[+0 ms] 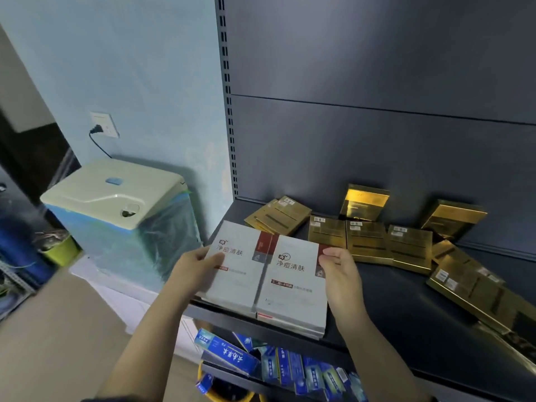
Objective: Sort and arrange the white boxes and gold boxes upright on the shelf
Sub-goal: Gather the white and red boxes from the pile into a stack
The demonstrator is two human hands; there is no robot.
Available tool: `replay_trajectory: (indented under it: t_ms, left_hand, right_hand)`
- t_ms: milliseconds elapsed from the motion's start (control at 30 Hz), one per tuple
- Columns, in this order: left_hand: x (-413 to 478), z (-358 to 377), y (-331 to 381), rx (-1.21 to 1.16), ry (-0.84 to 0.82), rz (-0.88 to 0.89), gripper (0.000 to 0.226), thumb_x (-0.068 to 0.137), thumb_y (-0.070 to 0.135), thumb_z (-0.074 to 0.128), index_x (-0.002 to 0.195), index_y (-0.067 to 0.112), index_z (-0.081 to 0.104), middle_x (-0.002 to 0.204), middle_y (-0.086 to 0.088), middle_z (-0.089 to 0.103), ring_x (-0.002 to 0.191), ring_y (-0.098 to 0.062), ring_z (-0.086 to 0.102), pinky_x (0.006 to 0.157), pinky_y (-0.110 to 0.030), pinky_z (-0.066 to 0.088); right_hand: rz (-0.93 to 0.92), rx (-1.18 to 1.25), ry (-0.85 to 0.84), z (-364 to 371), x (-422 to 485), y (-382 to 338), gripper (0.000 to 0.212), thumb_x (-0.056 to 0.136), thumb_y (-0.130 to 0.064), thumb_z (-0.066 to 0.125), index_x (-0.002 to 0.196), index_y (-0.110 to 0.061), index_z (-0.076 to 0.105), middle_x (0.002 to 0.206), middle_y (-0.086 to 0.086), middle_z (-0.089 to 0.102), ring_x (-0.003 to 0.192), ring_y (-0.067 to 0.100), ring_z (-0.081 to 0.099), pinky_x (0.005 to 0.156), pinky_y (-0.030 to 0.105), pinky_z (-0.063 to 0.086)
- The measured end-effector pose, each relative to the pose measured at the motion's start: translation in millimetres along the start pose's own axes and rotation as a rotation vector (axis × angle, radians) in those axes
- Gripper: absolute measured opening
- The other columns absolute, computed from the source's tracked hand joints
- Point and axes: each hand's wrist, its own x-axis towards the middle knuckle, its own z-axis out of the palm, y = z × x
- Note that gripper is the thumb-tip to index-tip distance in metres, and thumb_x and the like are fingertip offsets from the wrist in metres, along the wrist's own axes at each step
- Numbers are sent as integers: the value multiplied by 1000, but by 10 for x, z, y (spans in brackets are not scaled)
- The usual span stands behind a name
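Note:
Two stacks of flat white boxes lie side by side at the shelf's front left corner. My left hand grips the left edge of the left white box stack. My right hand pinches the upper right corner of the right white box stack. Several gold boxes lie flat or lean in a loose spread behind and to the right. One gold box stands against the back panel. More gold boxes lie stacked at the right edge of the dark shelf.
A lower shelf holds several blue toothpaste boxes. A white and blue machine wrapped in plastic stands left of the shelf unit. The slotted upright marks the shelf's left side. A wall socket with a plugged cable is behind the machine.

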Motion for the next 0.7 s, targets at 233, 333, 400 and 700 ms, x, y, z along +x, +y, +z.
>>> replay_trajectory:
  t_ms: [233,333,400,700]
  left_hand:
    - [111,169,-42,113,-168,115,27,96,15,46,114,32,57,107,6,70,93,-13,66,78,-30,48]
    - [126,187,-42,118,-186,110,23,98,19,44,114,33,52,109,6,68,96,-14,65,88,-37,49]
    - [143,187,-41,93,-188,97,18,99,26,45,115,32,50,113,4,66,100,-17,64,96,-41,47]
    - [351,132,132,269,-252,56,30,98,39,45,111,13,50,121,-5,58,104,-24,54,96,-36,39]
  right_hand:
    - [199,109,-116,106,25,175,55,99,-32,47,150,-26,27,138,4,50,102,14,63,59,19,53]
    - [232,137,-121,138,37,188,59,100,-40,43,152,-33,17,133,3,58,109,20,63,73,31,56]
    - [235,146,-141,147,41,158,62,99,-41,42,153,-35,11,135,4,57,112,22,62,82,37,56]
    - [262,197,-160,75,14,108,59,101,-37,41,153,-34,13,116,-2,63,91,9,63,63,26,49]
